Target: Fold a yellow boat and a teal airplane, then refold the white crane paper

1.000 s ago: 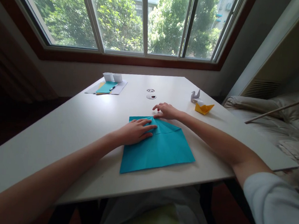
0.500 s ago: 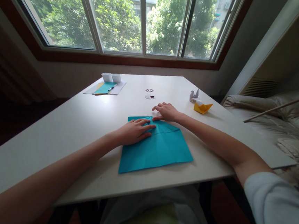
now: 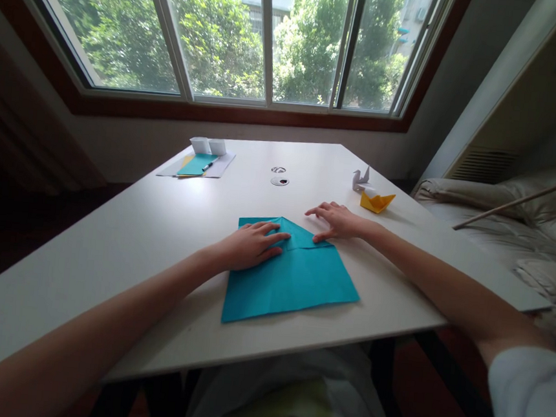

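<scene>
A turquoise sheet of paper point(image 3: 296, 278) lies on the white table in front of me, its far right corner folded down to a slanted edge. Flat on the paper's upper left rests my left hand point(image 3: 255, 245), fingers spread and pressing it down. My right hand point(image 3: 338, 221) is at the folded edge, its thumb touching the flap near the right end and the other fingers stretched out above the table. Under my left palm, part of the sheet is hidden.
A white paper crane point(image 3: 360, 179) and a yellow paper boat point(image 3: 376, 203) stand at the back right of the table point(image 3: 158, 237). At the back left are stacked paper sheets point(image 3: 197, 164), a pen point(image 3: 209, 164) and white containers point(image 3: 208, 146). Two round pieces point(image 3: 279, 181) lie mid-table.
My right hand has slid right and slightly toward me, from the paper's top point along the slanted fold to near its right end. My left hand has stayed in place.
</scene>
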Tool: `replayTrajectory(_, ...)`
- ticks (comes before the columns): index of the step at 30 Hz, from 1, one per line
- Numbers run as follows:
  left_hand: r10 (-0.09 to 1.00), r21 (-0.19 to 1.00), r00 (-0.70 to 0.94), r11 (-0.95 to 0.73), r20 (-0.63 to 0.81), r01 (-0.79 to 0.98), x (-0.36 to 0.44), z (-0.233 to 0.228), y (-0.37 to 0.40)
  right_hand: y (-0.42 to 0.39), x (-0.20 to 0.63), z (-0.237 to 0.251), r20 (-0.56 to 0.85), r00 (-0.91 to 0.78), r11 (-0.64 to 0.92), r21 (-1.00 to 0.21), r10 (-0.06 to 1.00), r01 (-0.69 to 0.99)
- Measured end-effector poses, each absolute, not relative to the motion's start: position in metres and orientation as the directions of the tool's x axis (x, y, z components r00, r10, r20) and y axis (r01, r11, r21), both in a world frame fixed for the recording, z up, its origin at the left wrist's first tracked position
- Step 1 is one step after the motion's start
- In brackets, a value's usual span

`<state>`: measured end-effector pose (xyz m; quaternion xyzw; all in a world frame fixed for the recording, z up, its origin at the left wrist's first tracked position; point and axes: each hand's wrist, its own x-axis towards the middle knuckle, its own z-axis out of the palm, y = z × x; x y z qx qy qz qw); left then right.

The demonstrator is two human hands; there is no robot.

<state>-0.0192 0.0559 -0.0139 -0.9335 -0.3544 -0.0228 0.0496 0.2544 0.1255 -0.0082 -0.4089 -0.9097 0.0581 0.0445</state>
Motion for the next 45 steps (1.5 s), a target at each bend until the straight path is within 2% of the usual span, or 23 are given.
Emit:
replayTrajectory(4,0.659,-0.058,0.748,-0.746,0.079,0.663,-0.018,-0.012,0.056,0.122,0.267,-0.006,0.009,-0.657,0.646,-0.195,0.754,0.738)
replayTrajectory(7,0.658,-0.043,0.748,-0.747,0.089,0.663,-0.017,-0.011,0.056,0.115,0.269,0.001,0.066,-0.732,0.730,-0.184,0.678,0.659)
replayTrajectory(11,0.688,-0.072,0.718,-0.714,0.105,0.696,-0.016,-0.010,0.053,0.094,0.258,0.015,0.162,-0.846,0.861,-0.074,0.509,0.503)
replayTrajectory(15,0.747,-0.145,0.650,-0.634,0.137,0.760,-0.012,-0.007,0.048,0.072,0.241,0.021,0.213,-0.893,0.907,0.056,0.397,0.417)
replayTrajectory(18,0.776,-0.172,0.614,-0.592,0.143,0.788,-0.010,0.000,0.044,0.064,0.231,0.017,0.216,-0.885,0.885,0.133,0.412,0.445)
replayTrajectory(20,0.776,-0.178,0.614,-0.590,0.142,0.788,-0.011,0.006,0.042,0.063,0.228,0.012,0.207,-0.871,0.867,0.141,0.446,0.478)
replayTrajectory(25,0.675,-0.056,0.728,-0.728,0.123,0.684,-0.014,0.020,0.038,0.066,0.230,0.007,0.183,-0.843,0.847,0.083,0.505,0.525)
replayTrajectory(28,0.597,0.013,0.794,-0.800,0.119,0.600,-0.013,0.023,0.035,0.068,0.232,0.006,0.174,-0.848,0.847,0.104,0.501,0.521)
replayTrajectory(30,0.561,0.026,0.821,-0.827,0.104,0.562,-0.012,0.023,0.034,0.068,0.233,0.007,0.191,-0.851,0.846,0.130,0.490,0.516)
replayTrajectory(33,0.579,-0.021,0.809,-0.812,0.105,0.584,-0.013,0.018,0.036,0.068,0.234,0.010,0.244,-0.849,0.849,0.143,0.468,0.509)
replayTrajectory(36,0.625,-0.094,0.769,-0.764,0.137,0.638,-0.016,0.012,0.039,0.068,0.236,0.014,0.284,-0.838,0.852,0.110,0.466,0.511)
replayTrajectory(38,0.644,-0.112,0.750,-0.742,0.153,0.661,-0.018,0.008,0.043,0.070,0.239,0.016,0.272,-0.839,0.866,0.038,0.471,0.498)
replayTrajectory(42,0.669,-0.064,0.728,-0.728,0.154,0.682,-0.020,0.001,0.047,0.080,0.248,0.013,0.173,-0.847,0.863,-0.167,0.502,0.477)
replayTrajectory(45,0.709,-0.044,0.695,-0.695,0.120,0.717,-0.020,-0.001,0.048,0.088,0.255,0.009,0.053,-0.820,0.796,-0.285,0.570,0.534)
